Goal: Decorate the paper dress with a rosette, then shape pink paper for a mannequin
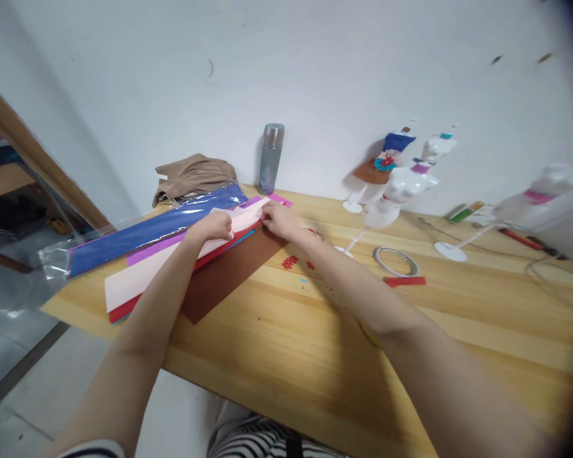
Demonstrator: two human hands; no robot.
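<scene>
Several long folded sheets lie in a fanned stack at the left of the table; whether they are paper or cloth I cannot tell. A pale pink sheet (pixel 143 275) is uppermost, over a red sheet (pixel 124 309), with a brown sheet (pixel 229 275) nearer me and a purple sheet (pixel 155 249) behind. My left hand (pixel 213 227) is closed on the pink sheet near its middle, fingers curled. At the sheet's far right end, my right hand (pixel 277 219) pinches its edge. My fingers partly hide what they grip.
A blue sheet in clear plastic (pixel 157 232), brown cloth (pixel 195 175) and a grey flask (pixel 271 159) stand behind. To the right are small white mannequins (pixel 403 184), a tape roll (pixel 395 261), a red strip (pixel 405 281) and red scraps (pixel 290 262) on the wooden table (pixel 286 356).
</scene>
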